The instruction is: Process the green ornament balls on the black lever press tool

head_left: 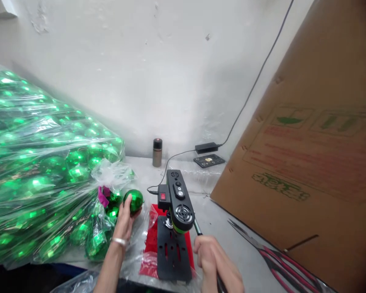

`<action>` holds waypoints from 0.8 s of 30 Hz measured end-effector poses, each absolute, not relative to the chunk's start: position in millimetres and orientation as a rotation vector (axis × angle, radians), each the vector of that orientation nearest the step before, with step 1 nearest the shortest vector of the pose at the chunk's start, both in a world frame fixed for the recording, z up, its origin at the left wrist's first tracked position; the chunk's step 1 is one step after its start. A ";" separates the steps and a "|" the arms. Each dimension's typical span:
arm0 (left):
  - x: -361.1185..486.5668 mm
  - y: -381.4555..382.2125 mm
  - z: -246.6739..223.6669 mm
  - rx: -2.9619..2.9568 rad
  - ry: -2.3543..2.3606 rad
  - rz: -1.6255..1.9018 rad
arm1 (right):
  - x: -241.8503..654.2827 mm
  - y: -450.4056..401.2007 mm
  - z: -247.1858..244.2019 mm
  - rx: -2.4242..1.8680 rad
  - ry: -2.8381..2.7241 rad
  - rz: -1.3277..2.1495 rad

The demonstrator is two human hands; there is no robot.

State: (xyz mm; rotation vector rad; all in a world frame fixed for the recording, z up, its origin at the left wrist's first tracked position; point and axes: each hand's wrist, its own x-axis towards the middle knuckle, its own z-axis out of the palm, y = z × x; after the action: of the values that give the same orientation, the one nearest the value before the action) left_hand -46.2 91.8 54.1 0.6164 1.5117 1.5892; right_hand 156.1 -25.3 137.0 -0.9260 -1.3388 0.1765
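Note:
My left hand [126, 217] is closed around a shiny green faceted Christmas ball [134, 200], just outside a big clear plastic bag [45, 122] packed with similar green balls. A purple scrap [103, 196] shows by the bag's opening. Beside it stands a black bench machine [179, 195] with round vents, a red switch and a slotted base plate [173, 260]. My right hand [212, 258] is wrapped around a black-handled metal rod [198, 227] at the machine's right side. Whether the rod is fixed to the machine, I cannot tell.
Red plastic [151, 240] lies under the machine. Behind it are a small dark-capped bottle [157, 154], a black power adapter [206, 147] with its cable, and a dark phone-like slab [209, 160]. Red-handled scissors [277, 256] lie by a large cardboard box [305, 134] at right.

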 end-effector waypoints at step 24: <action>20.2 -15.7 -20.6 1.398 1.510 1.180 | 178.8 -19.0 157.6 -0.871 -1.649 0.080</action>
State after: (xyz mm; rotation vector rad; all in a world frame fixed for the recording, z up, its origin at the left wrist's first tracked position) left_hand 20.2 -15.7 -20.6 1.3978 1.5097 1.1800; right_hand 178.8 -19.0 157.6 -0.8711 -1.6491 0.0797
